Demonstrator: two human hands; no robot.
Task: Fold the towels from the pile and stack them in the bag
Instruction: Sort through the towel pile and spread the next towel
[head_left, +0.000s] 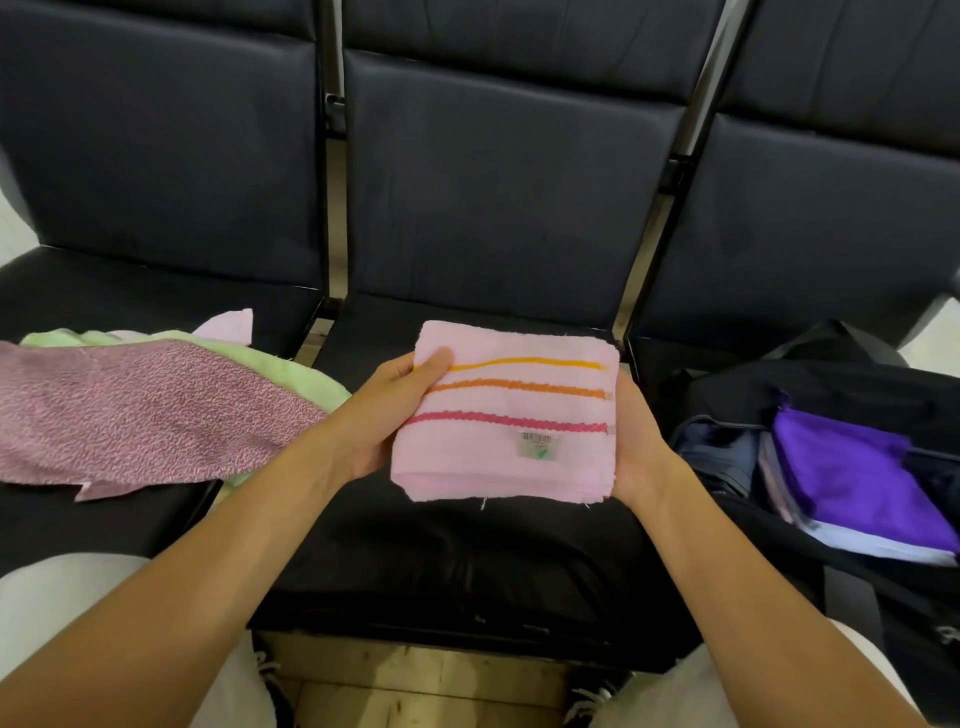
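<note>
Two hands gripping folded pink towel (506, 415), above seat (467, 561)

A single wide-angle camera on the person's head looks forward and steeply down, close above both forearms, facing a row of dark seats (498, 218) whose backs bend at the edges, with the floor (415, 680) showing between the knees at the bottom.
</note>
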